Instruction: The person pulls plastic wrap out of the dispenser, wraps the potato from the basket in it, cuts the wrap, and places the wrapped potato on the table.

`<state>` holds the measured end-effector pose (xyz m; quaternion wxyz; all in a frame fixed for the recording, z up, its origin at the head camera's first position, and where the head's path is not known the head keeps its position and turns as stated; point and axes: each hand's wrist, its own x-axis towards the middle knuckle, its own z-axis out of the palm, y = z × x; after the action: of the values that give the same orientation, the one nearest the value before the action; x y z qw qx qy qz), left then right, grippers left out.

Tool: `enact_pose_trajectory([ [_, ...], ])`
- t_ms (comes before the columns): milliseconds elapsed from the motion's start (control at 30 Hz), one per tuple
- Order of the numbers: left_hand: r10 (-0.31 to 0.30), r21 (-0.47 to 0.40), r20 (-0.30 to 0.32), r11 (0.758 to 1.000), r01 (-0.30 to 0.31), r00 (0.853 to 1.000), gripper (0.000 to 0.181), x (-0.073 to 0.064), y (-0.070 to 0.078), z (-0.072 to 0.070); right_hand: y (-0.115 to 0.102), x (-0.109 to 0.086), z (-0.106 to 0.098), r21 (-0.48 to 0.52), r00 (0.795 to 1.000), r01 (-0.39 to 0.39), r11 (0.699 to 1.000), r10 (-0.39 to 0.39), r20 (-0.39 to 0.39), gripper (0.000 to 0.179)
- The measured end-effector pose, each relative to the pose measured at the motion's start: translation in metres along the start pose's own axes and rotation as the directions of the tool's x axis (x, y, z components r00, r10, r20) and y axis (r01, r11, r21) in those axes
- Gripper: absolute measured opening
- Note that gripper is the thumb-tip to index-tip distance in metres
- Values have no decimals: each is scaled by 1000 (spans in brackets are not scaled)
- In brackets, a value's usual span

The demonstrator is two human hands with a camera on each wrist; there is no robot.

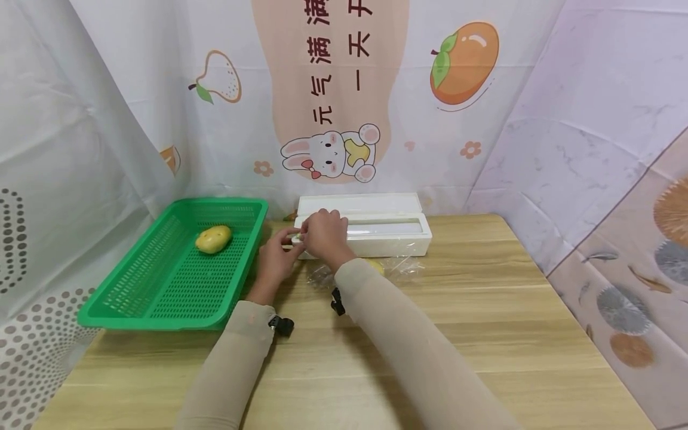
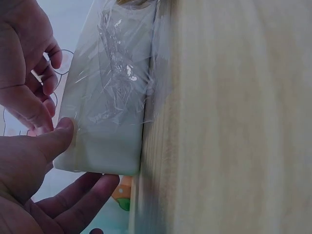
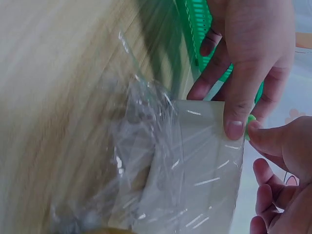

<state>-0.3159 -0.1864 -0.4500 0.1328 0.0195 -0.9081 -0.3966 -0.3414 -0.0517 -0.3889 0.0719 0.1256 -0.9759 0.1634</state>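
A white cling film box [image 1: 371, 243] stands at the back of the table with its lid [image 1: 360, 204] raised and a pale roll [image 1: 384, 229] inside. My left hand [image 1: 275, 261] holds the box's left end, its thumb on the front top edge and fingers at the end face. Beside that thumb, my right hand [image 1: 325, 234] pinches a small green slider [image 3: 250, 120] at the rim; part of its grip is hidden. Crumpled clear film [image 2: 124, 68] hangs down the box's front onto the table. A yellow object [image 1: 376, 266] lies by the film, mostly behind my right forearm.
Left of the box, a green plastic basket [image 1: 244, 263] holds one yellow potato [image 1: 214, 239]. The wooden table [image 1: 484, 334] extends to the right and front. A printed curtain [image 1: 215, 143] hangs right behind the box.
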Motion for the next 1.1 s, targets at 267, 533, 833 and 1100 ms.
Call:
enact_pose_trajectory([
  [267,13,16,-4,1000,-13,1000,42,1,2,0,8,1,-7,-39,999,-12,999,13,36,10],
  [533,9,21,13,1000,-9,1000,41,1,4,-1,17,3,-12,-21,997,-15,1000,16,78,11],
  [833,-2,31,29,1000,1,1000,43,2,5,-4,28,2,-18,2,995,-10,1000,10,100,9],
  [1100,-9,43,37,999,8,999,43,1,4,-4,38,-2,-22,2,995,-20,1000,20,100,11],
])
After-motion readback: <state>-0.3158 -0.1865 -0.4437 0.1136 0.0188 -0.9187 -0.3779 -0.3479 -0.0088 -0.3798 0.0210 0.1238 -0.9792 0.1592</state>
